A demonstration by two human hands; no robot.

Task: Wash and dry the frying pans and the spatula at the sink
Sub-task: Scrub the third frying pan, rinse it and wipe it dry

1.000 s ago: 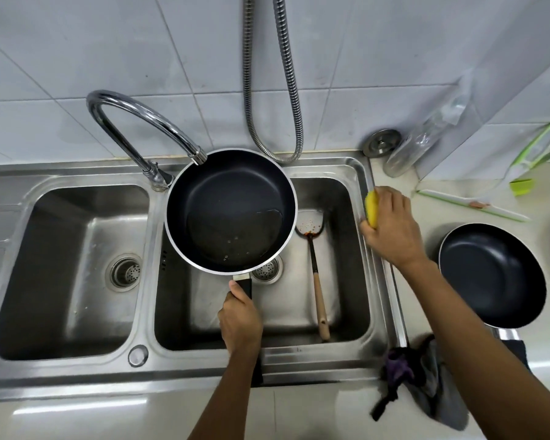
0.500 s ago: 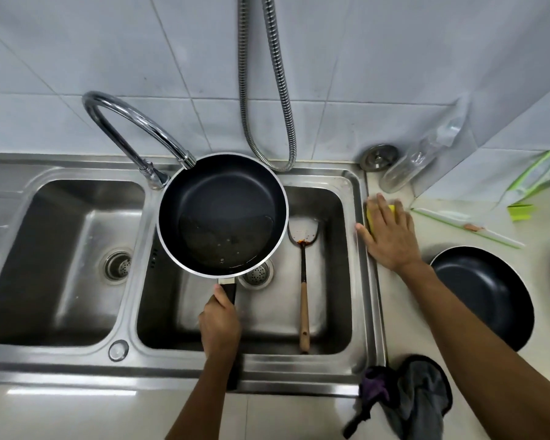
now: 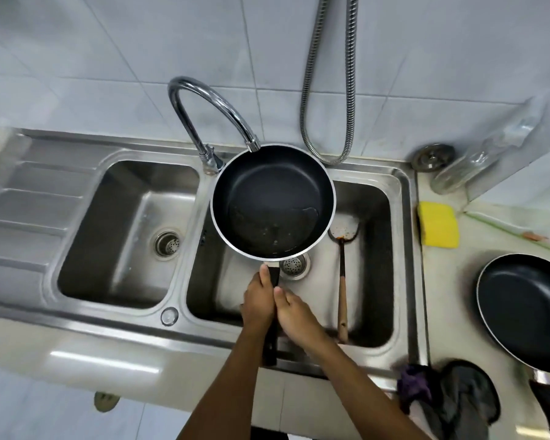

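**A:** From the head view, where are the task's things?

**B:** 1 frying pan (image 3: 272, 201) is held level over the right basin of the sink (image 3: 408, 249), with its far rim just under the spout of the tap (image 3: 210, 106). I'd judge that is so water falls straight into it, though none is visibly running. A little liquid and some specks sit in its base.

**A:** And the grips?

**B:** The left grip (image 3: 259, 300) is closed round the pan's black handle, thumb on top. The right grip (image 3: 296, 312) lies against the same handle from the other side with its thumb alongside. Its fingers are hidden, so I cannot tell whether it clasps or only steadies.

**A:** The rest?

**B:** The spatula (image 3: 343, 281) lies in that basin, its soiled blade near the drain, probably waiting its turn. The second pan (image 3: 527, 312) sits on the bench (image 3: 451, 281) to the right. The yellow sponge (image 3: 438, 223) lies beside the sink rim, within reach of the right grip. A dark cloth (image 3: 451, 401) is bunched at the front edge, likely for drying.

**A:** Any writing?

**B:** None that I can read. The clear bottle (image 3: 470, 166) shows no legible label.
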